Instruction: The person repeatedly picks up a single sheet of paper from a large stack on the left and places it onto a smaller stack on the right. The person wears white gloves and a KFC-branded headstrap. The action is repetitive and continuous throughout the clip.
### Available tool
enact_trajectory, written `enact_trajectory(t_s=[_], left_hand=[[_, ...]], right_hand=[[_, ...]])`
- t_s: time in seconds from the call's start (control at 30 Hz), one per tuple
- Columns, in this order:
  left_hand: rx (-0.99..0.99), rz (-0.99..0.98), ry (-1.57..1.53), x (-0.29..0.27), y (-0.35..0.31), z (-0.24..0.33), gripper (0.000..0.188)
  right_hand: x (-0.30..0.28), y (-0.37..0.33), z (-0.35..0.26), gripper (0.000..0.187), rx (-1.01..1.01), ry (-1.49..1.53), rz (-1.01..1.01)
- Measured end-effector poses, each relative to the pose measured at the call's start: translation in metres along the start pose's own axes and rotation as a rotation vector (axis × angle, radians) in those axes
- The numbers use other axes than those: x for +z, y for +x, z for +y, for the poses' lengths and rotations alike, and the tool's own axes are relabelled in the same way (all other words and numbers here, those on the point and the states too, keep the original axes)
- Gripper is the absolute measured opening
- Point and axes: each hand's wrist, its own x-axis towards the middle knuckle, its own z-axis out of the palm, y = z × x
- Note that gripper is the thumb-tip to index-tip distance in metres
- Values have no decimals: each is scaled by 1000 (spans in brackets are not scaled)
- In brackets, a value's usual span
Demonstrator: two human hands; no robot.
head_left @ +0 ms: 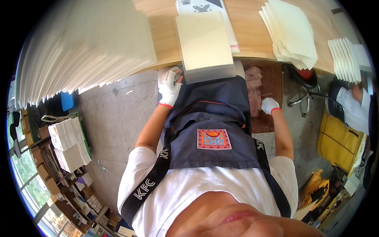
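Observation:
At the table's front edge, a neat stack of cream sheets (203, 39) sits in a translucent grey tray (209, 74) that juts toward my lap. My left hand (170, 86), in a white glove with a red cuff and bare fingertips, is beside the tray's near left corner. Its fingers are loosely bent and apart, with nothing visible in them. Lower on the right, my right hand (271, 106), gloved the same way, hangs beside my thigh near a crumpled pinkish thing (254, 89). It looks closed; its fingers' inner side is hidden.
A large fanned stack of white sheets (83, 51) covers the table's left. Fanned cream sheets (294, 35) and a smaller stack (342, 59) lie right. Under the tray is a printed white sheet (231, 29). A wheeled chair (306, 81) and a seated person (353, 106) are at right.

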Motion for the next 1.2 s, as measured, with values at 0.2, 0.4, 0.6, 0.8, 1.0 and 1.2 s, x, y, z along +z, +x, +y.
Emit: enact_trajectory(t_s=[0.2,0.4,0.6,0.8,1.0,1.2], left_hand=[[562,21,209,-6,42,31,19],[139,-86,85,10,30,9,21],[-804,194,-792,53,10,6,24],[-852,-50,-932,0,48,56,17],[-2,-105,-311,-145,104,146,19],[-49,546,-571,-280,117,189,10]], right_hand=[[-152,-17,-142,40,-538,250,1069],[-143,37,-167,16,-499,571,887],[-123,53,-198,32,-78,1279,843],[-121,54,-183,45,-137,1741,410],[-189,5,-216,17,-670,2182,15],[-368,-115,-286,20,-1078,1864,274]])
